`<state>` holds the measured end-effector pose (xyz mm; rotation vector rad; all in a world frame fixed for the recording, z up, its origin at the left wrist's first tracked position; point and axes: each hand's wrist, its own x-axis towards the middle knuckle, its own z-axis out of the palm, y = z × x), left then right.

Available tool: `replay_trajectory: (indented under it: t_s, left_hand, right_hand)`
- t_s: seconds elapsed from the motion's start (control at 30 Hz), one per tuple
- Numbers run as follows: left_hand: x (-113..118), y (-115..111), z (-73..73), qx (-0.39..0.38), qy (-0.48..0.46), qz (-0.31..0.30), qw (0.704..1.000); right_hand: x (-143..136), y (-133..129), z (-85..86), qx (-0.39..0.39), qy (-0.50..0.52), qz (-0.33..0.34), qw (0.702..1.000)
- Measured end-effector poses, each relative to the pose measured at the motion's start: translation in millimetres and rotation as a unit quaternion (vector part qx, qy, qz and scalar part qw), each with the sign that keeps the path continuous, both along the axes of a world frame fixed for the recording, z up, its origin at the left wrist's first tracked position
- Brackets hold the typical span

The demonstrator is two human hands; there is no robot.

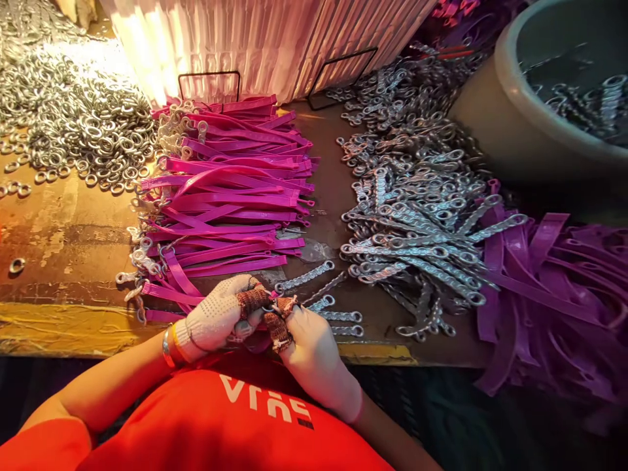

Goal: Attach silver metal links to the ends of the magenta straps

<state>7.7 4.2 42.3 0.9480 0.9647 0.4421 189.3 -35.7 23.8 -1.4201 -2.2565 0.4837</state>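
My left hand [220, 317], in a dotted white knit glove with brown wrapping on the fingers, is closed on a magenta strap [259, 343], mostly hidden beneath the hands. My right hand [311, 350], gloved with wrapped fingertips, pinches closed against the left fingertips. A sliver of magenta and a small metal bit show where they meet; what the right fingers grip is hidden. Just beyond the fingertips lies a twisted metal strip [307, 276] with ringed ends. More magenta straps [235, 196] lie in a row in front of my hands, several with metal links at their left ends.
Loose metal rings [93, 124] heap at the left. Twisted metal strips [417, 216] pile up at the right, beside a large grey bucket [510, 111] holding more. Purple straps [549, 294] hang over the table edge [63, 330]. A ribbed translucent panel [265, 46] stands behind.
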Motion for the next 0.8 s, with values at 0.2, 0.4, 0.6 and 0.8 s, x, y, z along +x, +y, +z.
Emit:
replay_trajectory:
  t_s: [0.2, 0.4, 0.6, 0.8]
  left_hand:
    - [23, 38, -4.6, 0.392, 0.395, -0.134, 0.820]
    - [58, 51, -11.9, 0.425, 0.523, -0.267, 0.689]
    - [37, 41, -20.0, 0.468, 0.386, -0.249, 0.755]
    - [12, 37, 1.2, 0.156, 0.143, -0.086, 0.973]
  right_hand:
    - [19, 16, 0.7, -0.003, -0.101, -0.072, 0.992]
    - [27, 13, -11.3, -0.061, -0.154, -0.025, 0.986]
    - [46, 3, -14.7, 0.026, 0.009, -0.081, 0.996]
    - [31, 12, 0.7, -0.020, 0.035, -0.035, 0.999]
